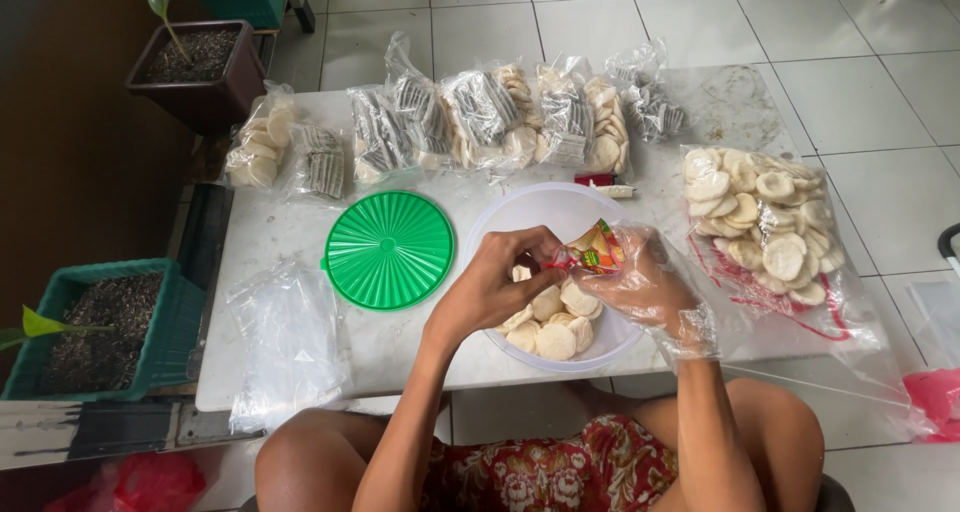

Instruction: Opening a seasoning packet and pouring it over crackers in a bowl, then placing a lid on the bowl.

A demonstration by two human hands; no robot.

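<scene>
Over one bowl (pixel 500 217) (white), two hands (pixel 497 282) (pixel 645 287) pinch one sachet (pixel 596 252).

I see a glossy foil sachet (pixel 597 252), a thin clear plastic glove on the right hand (pixel 645 290), and a ribbed green plastic lid (pixel 389 249).

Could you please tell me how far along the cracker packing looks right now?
Done: a row of filled packets along the table's far edge. In hand: the left hand and gloved right hand hold a small sachet over the bowl. Left: crackers in the bowl and the big bag.
</scene>
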